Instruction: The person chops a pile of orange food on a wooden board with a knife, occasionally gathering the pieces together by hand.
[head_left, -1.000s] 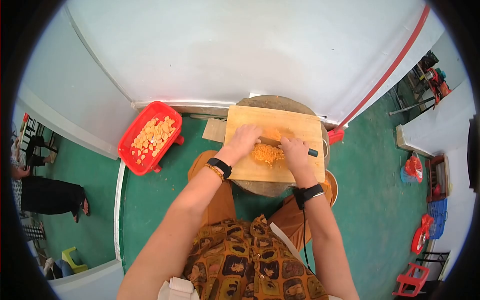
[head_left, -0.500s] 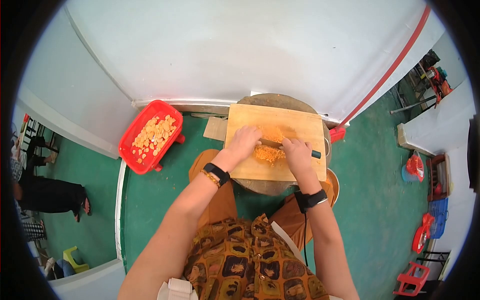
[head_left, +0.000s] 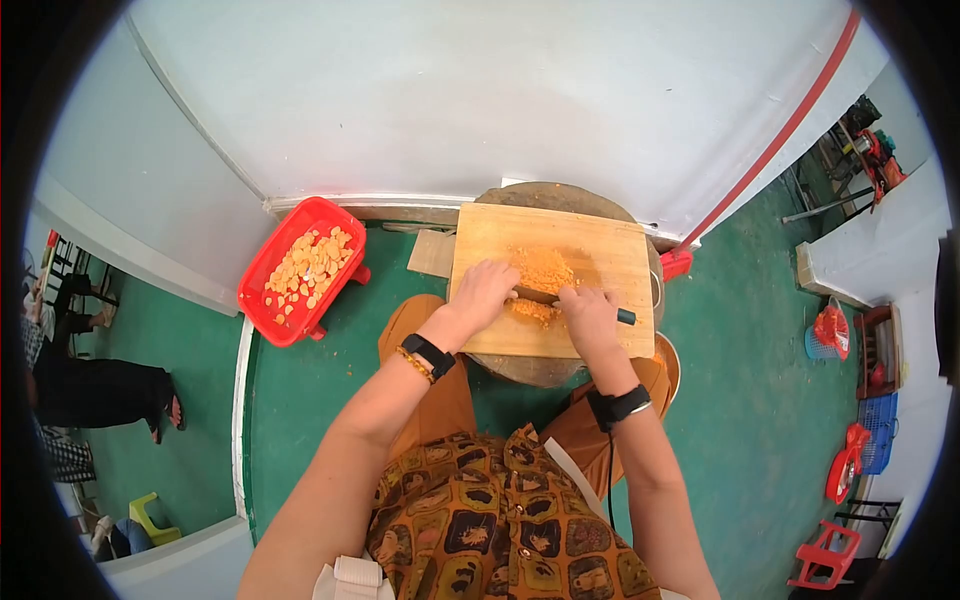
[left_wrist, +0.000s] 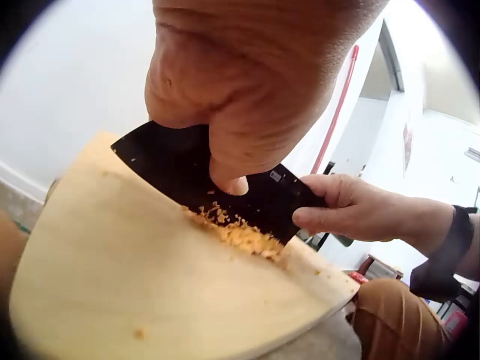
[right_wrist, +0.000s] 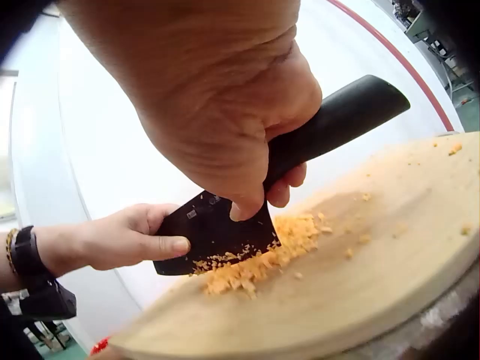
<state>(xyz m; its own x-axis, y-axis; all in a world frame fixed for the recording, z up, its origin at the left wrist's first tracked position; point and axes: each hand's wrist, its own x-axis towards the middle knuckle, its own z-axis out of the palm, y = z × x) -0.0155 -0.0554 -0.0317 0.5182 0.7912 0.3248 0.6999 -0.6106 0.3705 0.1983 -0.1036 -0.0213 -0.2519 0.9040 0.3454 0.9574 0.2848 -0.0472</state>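
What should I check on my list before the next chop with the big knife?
1. Right hand gripping the knife handle: ok.
2. Left hand holding the knife blade near its far end: ok.
3. All left fingertips away from the sharp edge: cannot tell, some are hidden.
4. Orange bits on the cutting board: ok.
5. Blade clean: not ok, crumbs stick to it.
6. Cutting board resting on the round block: ok.
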